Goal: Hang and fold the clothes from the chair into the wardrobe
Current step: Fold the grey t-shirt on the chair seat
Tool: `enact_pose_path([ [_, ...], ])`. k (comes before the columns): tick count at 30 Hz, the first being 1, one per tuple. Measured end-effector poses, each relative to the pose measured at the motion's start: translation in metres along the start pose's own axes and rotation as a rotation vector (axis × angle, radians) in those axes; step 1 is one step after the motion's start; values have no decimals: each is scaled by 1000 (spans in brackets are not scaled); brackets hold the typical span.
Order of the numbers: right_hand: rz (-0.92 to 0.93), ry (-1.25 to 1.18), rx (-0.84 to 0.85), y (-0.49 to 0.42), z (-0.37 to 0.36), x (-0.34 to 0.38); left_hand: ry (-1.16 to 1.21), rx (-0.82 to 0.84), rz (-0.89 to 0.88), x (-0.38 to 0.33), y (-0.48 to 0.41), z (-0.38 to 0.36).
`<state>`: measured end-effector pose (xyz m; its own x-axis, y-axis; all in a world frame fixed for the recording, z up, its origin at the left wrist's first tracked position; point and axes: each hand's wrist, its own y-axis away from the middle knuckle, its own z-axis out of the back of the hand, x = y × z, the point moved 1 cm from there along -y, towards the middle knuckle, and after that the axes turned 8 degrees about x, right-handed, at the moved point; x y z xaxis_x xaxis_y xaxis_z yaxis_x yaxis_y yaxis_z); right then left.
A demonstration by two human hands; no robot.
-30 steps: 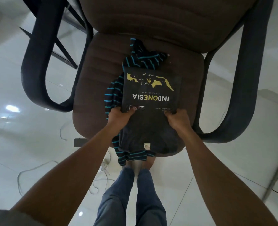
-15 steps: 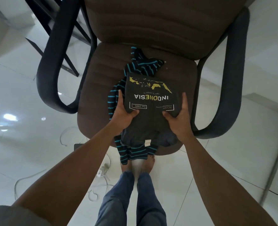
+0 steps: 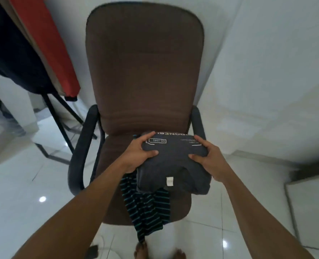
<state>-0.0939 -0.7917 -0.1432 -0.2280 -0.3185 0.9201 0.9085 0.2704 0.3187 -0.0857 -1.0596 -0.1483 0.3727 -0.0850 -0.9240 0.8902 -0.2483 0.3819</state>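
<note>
A folded dark grey T-shirt [image 3: 173, 161] with white print and a small white label lies across my two hands above the seat of a brown office chair [image 3: 145, 75]. My left hand [image 3: 138, 154] grips its left edge, thumb on top and fingers curled round the side. My right hand [image 3: 209, 157] grips the right edge the same way. Under the folded shirt a black garment with teal stripes [image 3: 147, 208] hangs down over the seat's front edge.
Black armrests [image 3: 83, 146] flank the seat. At the upper left, red and dark clothes [image 3: 42, 43] hang on a black metal stand [image 3: 61, 124]. White glossy floor tiles, a white wall behind, a cable on the floor and my bare feet [image 3: 141, 251] are below.
Both hands closed on the folded T-shirt's sides and raised it off the seat toward me. My head tipped up, so the chair back and hanging clothes came into view.
</note>
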Motion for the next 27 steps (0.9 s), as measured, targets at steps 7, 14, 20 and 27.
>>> enact_pose_path([
  [7, 125, -67, -278, 122, 94, 84, -120, 244, -197, -131, 12, -92],
  [14, 157, -26, -627, 316, 176, 102, -222, 533, -385, -204, 59, -259],
  [20, 148, -76, -992, 541, 202, 61, -289, 855, -480, -201, 163, -443],
  [27, 70, -42, -1371, 775, 171, 16, -412, 1174, -584, -169, 308, -630],
])
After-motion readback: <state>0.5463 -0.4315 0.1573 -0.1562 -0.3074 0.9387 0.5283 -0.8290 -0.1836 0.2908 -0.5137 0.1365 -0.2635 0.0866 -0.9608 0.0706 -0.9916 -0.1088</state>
